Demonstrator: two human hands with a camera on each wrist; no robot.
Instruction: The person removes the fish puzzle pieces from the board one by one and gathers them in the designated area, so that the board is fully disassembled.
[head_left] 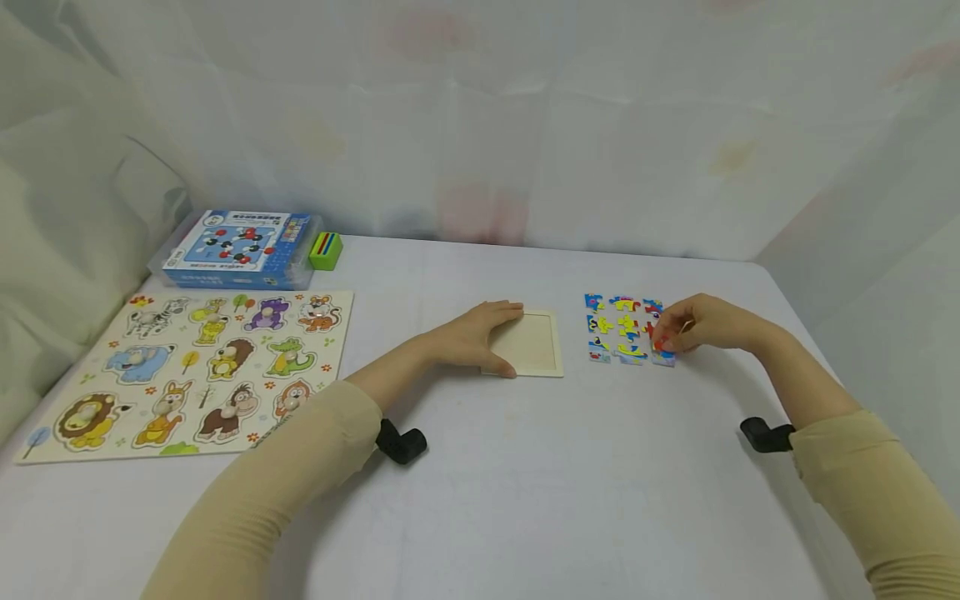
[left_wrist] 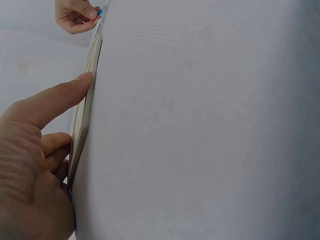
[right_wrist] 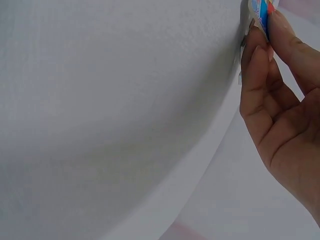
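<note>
A pale wooden puzzle tray (head_left: pixel 536 346) lies flat on the table. My left hand (head_left: pixel 474 336) spans its left side and holds it, thumb on the near edge and fingers at the far edge. The left wrist view has the thumb against the rim of the tray (left_wrist: pixel 82 117). To the right, colourful jigsaw pieces (head_left: pixel 626 325) lie in rows. My right hand (head_left: pixel 696 323) is over the rightmost column, pinching a red and blue jigsaw piece (right_wrist: pixel 263 15) between thumb and fingers. That hand partly hides the pieces beneath it.
At the left lies an animal peg puzzle board (head_left: pixel 191 362). Behind it are a blue boxed molecule set (head_left: pixel 236 246) and a green block with coloured stripes (head_left: pixel 326 251). White cloth (head_left: pixel 480 125) hangs along the back of the table.
</note>
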